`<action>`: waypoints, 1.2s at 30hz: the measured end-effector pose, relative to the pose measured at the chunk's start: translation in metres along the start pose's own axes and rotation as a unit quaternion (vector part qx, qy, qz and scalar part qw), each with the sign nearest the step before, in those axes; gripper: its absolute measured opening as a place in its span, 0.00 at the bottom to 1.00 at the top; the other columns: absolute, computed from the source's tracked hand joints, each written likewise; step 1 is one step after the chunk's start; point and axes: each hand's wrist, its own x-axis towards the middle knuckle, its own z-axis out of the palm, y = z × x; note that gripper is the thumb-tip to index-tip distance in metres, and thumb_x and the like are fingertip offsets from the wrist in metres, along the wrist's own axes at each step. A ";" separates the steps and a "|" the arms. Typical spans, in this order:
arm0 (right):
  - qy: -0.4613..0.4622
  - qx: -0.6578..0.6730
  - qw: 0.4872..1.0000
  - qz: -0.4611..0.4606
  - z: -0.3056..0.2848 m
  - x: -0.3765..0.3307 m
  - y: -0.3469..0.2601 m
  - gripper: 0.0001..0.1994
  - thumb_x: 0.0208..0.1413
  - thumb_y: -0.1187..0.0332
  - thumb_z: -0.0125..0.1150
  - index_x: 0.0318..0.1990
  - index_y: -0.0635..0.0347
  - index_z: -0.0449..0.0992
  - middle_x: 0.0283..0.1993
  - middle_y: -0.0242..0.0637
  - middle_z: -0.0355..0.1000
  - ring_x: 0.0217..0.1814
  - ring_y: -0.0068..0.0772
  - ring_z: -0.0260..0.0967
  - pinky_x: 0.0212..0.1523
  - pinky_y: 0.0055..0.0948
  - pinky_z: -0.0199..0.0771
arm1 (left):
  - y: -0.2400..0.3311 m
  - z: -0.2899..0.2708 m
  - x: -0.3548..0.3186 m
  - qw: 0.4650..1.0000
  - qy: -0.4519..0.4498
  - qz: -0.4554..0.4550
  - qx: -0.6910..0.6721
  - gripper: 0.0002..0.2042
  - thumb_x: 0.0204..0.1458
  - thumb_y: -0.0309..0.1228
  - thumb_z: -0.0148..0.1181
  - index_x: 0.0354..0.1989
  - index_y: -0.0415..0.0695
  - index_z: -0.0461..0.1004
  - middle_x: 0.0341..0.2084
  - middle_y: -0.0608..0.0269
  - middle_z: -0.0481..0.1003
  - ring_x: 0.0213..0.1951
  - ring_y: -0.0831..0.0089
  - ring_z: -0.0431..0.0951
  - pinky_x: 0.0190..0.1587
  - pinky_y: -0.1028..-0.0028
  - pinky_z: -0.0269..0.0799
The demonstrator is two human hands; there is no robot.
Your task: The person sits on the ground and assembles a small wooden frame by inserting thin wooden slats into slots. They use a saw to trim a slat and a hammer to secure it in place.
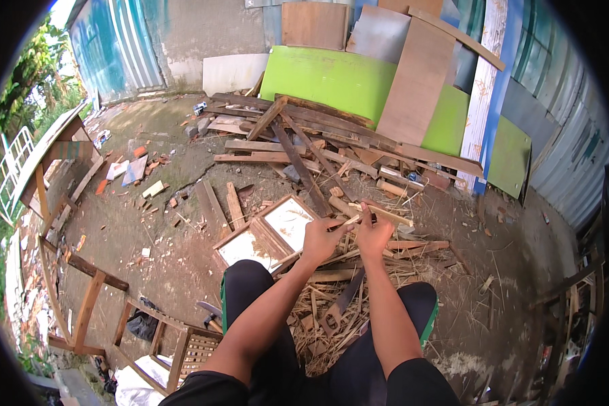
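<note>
Both of my hands are together in front of my knees, above a litter of wood shavings. My left hand point(323, 238) is closed in a pinch on a thin pale wood strip point(351, 220). Close beside it, my right hand point(373, 235) is closed too, its fingertips at the strip's other end. A longer pale stick point(389, 215) shows just beyond the right fingers; whether they touch it I cannot tell. Between my legs lies a handsaw point(342, 304) on the shavings point(309, 298). Left of my hands rests a wooden frame with white panels point(287, 223).
A pile of planks point(304, 145) stretches across the ground ahead. Behind it, green boards point(328, 81) lean against the wall. A wooden chair frame point(183, 348) and a hammer-like tool point(212, 312) are at lower left. Brick rubble point(140, 151) is scattered farther left.
</note>
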 end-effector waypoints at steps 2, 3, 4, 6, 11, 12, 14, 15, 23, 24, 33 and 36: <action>0.001 -0.008 1.000 0.022 0.003 -0.009 0.004 0.06 0.63 0.73 0.65 0.43 0.66 0.84 0.36 0.49 0.82 0.34 0.45 0.80 0.38 0.36 0.76 | 0.000 -0.003 -0.006 0.999 -0.011 -0.014 0.044 0.14 0.51 0.38 0.74 0.39 0.41 0.87 0.26 0.48 0.82 0.25 0.58 0.81 0.31 0.65 0.73; 0.006 -0.005 1.000 0.029 0.005 -0.013 0.006 0.07 0.63 0.72 0.65 0.43 0.67 0.84 0.35 0.49 0.82 0.33 0.45 0.80 0.37 0.36 0.76 | 0.000 -0.004 -0.009 0.998 -0.005 -0.005 0.069 0.13 0.51 0.39 0.74 0.39 0.42 0.87 0.26 0.48 0.81 0.26 0.56 0.81 0.32 0.64 0.74; 0.012 -0.003 0.999 0.036 0.005 -0.017 0.009 0.07 0.63 0.72 0.65 0.42 0.67 0.83 0.34 0.48 0.82 0.32 0.44 0.80 0.36 0.37 0.75 | 0.001 -0.003 -0.012 0.996 0.001 0.004 0.094 0.13 0.52 0.39 0.73 0.39 0.43 0.87 0.27 0.49 0.81 0.28 0.54 0.81 0.32 0.63 0.74; 0.013 -0.022 0.998 0.060 0.005 -0.023 0.011 0.07 0.64 0.72 0.65 0.42 0.68 0.84 0.31 0.46 0.81 0.29 0.38 0.77 0.33 0.35 0.74 | -0.001 -0.004 -0.017 0.991 0.010 0.026 0.131 0.12 0.52 0.39 0.72 0.40 0.45 0.87 0.28 0.50 0.81 0.30 0.51 0.82 0.33 0.62 0.75; -0.002 0.069 0.987 0.142 0.003 -0.025 0.009 0.09 0.66 0.72 0.64 0.43 0.71 0.84 0.30 0.40 0.82 0.28 0.24 0.74 0.32 0.29 0.72 | -0.004 -0.007 -0.024 0.986 0.013 0.075 0.151 0.10 0.53 0.38 0.71 0.40 0.48 0.87 0.27 0.52 0.81 0.30 0.51 0.82 0.33 0.60 0.74; -0.002 0.102 0.983 0.152 0.003 -0.025 0.007 0.09 0.66 0.72 0.64 0.44 0.71 0.83 0.30 0.39 0.83 0.28 0.24 0.75 0.32 0.28 0.72 | -0.004 -0.009 -0.025 0.988 -0.001 0.069 0.141 0.11 0.53 0.41 0.71 0.39 0.48 0.87 0.29 0.53 0.82 0.30 0.51 0.82 0.33 0.59 0.75; -0.017 0.130 0.981 0.144 -0.003 -0.027 0.003 0.10 0.66 0.72 0.64 0.47 0.72 0.82 0.31 0.39 0.82 0.30 0.25 0.77 0.33 0.27 0.73 | -0.002 -0.015 -0.026 0.991 -0.029 0.057 0.121 0.14 0.53 0.45 0.70 0.39 0.49 0.87 0.32 0.56 0.83 0.32 0.51 0.82 0.34 0.58 0.76; -0.022 0.133 0.981 0.141 -0.007 -0.028 -0.004 0.10 0.66 0.73 0.64 0.47 0.73 0.82 0.31 0.38 0.82 0.31 0.25 0.77 0.33 0.26 0.73 | 0.000 -0.020 -0.026 0.993 -0.037 0.077 0.079 0.15 0.54 0.45 0.71 0.39 0.46 0.87 0.29 0.54 0.82 0.29 0.53 0.81 0.33 0.61 0.75; -0.031 0.246 0.951 0.186 -0.016 -0.032 -0.009 0.11 0.66 0.71 0.64 0.49 0.72 0.82 0.32 0.40 0.80 0.30 0.25 0.78 0.32 0.27 0.84 | 0.020 -0.028 -0.038 0.994 0.006 0.040 -0.101 0.16 0.60 0.40 0.68 0.41 0.35 0.84 0.16 0.64 0.71 0.20 0.79 0.65 0.25 0.71 0.62; -0.029 0.239 0.954 0.181 -0.019 -0.031 -0.013 0.11 0.66 0.71 0.64 0.49 0.72 0.81 0.32 0.40 0.80 0.30 0.25 0.78 0.32 0.27 0.83 | 0.024 -0.027 -0.040 0.991 0.047 0.038 -0.118 0.17 0.61 0.39 0.68 0.43 0.35 0.84 0.16 0.65 0.70 0.19 0.80 0.64 0.24 0.71 0.62; -0.008 0.178 0.968 0.175 -0.016 -0.040 -0.004 0.09 0.67 0.74 0.62 0.47 0.73 0.81 0.28 0.42 0.79 0.28 0.28 0.79 0.29 0.29 0.82 | 0.002 -0.029 -0.033 0.978 0.165 0.086 -0.097 0.12 0.68 0.33 0.56 0.37 0.36 0.79 0.26 0.62 0.74 0.29 0.72 0.76 0.32 0.72 0.71; 0.027 0.136 0.967 0.212 -0.010 -0.048 0.027 0.09 0.67 0.74 0.61 0.45 0.76 0.80 0.26 0.44 0.78 0.24 0.31 0.80 0.24 0.30 0.81 | -0.015 -0.043 -0.025 0.949 0.191 -0.024 -0.251 0.16 0.72 0.39 0.50 0.38 0.39 0.75 0.29 0.64 0.73 0.28 0.76 0.74 0.32 0.72 0.72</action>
